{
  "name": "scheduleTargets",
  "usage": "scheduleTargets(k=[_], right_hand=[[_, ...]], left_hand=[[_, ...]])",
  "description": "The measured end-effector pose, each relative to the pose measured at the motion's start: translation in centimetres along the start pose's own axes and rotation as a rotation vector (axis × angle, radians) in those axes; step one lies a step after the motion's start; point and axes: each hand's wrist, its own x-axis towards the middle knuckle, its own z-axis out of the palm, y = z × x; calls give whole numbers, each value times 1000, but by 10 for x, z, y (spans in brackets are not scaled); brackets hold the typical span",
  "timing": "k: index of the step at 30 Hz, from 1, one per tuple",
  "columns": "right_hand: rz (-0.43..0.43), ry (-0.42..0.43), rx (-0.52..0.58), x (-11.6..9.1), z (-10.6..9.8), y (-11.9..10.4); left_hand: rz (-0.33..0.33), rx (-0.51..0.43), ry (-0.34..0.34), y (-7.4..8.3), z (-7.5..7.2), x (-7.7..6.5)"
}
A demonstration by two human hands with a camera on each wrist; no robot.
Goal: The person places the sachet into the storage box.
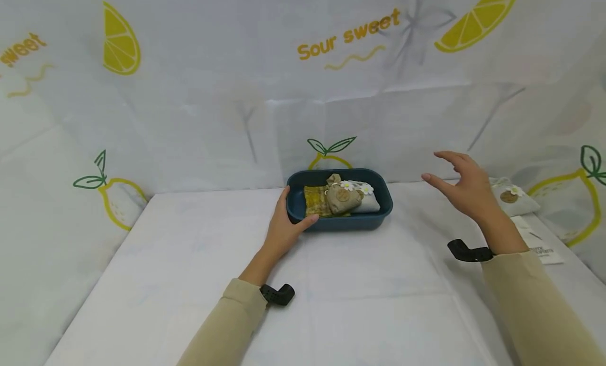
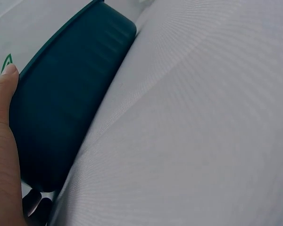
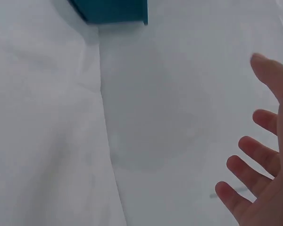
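Observation:
A dark teal plastic basin [image 1: 341,222] stands at the back of the table, against the cloth backdrop. In it are a yellow-brown woven cloth piece [image 1: 313,200], a small tan drawstring pouch [image 1: 343,199] and a white pouch with daisy trim [image 1: 368,202]. My left hand [image 1: 284,226] grips the basin's left end, thumb over the front rim; in the left wrist view the thumb [image 2: 7,92] lies along the basin's wall [image 2: 70,89]. Right of the basin, my right hand [image 1: 466,190] is held in the air, thumb and fingers spread with nothing between them.
Behind my right wrist, another white pouch [image 1: 513,195] with a flower lies at the table's right edge. A white printed packet [image 1: 544,250] is beside it, partly hidden by my forearm. A white cloth [image 1: 369,282] covers the table, and a lemon-print backdrop [image 1: 213,119] rises behind.

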Motion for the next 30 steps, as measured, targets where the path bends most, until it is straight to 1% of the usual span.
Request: scheduleTargets(k=[3, 7, 9, 11, 16, 20, 25, 30], right_hand=[[57, 30, -14, -7, -11, 19], [139, 41, -7, -13, -26, 42], [166, 61, -10, -17, -31, 53], [192, 81, -12, -20, -33, 66], [260, 136, -62, -31, -32, 99], [295, 129, -91, -35, -30, 117], [314, 72, -119, -40, -28, 130], [337, 33, -91, -46, -28, 137]], left_hand=[[-1, -1, -7, 1, 0, -1], [-5, -3, -6, 2, 0, -2], [-12, 3, -8, 2, 0, -2], [-14, 2, -7, 2, 0, -2], [-11, -6, -6, 0, 0, -2], [7, -6, -8, -1, 0, -2], [6, -10, -7, -1, 0, -1], [4, -5, -10, -2, 0, -2]])
